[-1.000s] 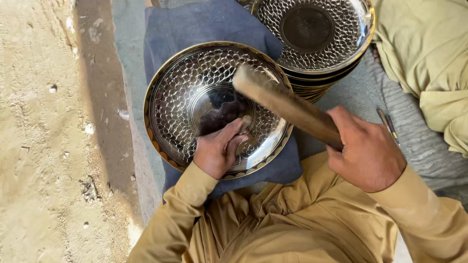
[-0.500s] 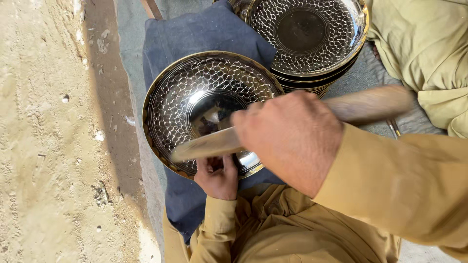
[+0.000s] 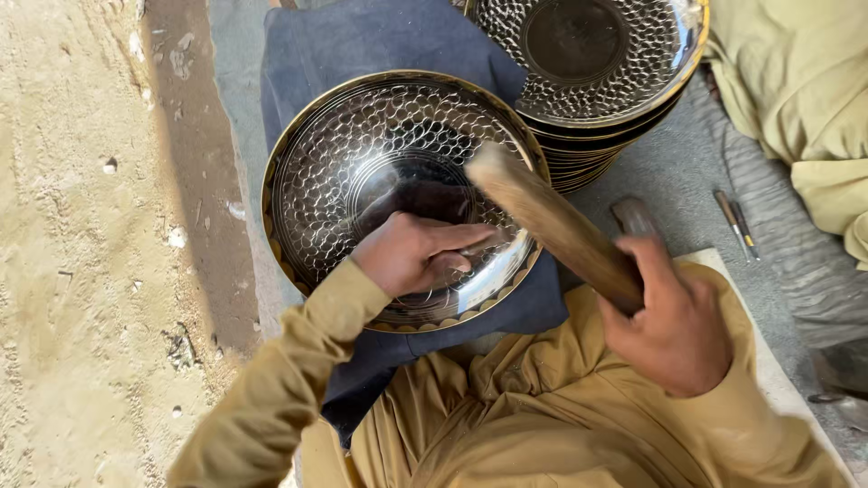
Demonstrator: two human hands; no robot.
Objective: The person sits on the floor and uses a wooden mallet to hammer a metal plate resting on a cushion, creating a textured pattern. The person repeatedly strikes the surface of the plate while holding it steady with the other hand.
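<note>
A round metal tray with a hammered scale pattern and a gold rim lies on a dark blue cloth in front of me. My left hand rests inside the tray near its front edge, fingers pinched on a small tool that I can barely see. My right hand grips a thick wooden mallet, whose blurred head is raised above the tray's right side.
A stack of similar patterned trays stands at the back right. Two thin metal tools lie on the grey mat to the right. Sandy ground runs along the left. Tan cloth of another person is at far right.
The mallet swung down flat across the tray half a second ago and is now raised again at an angle. My left hand has stayed on the tray, shifting slightly.
</note>
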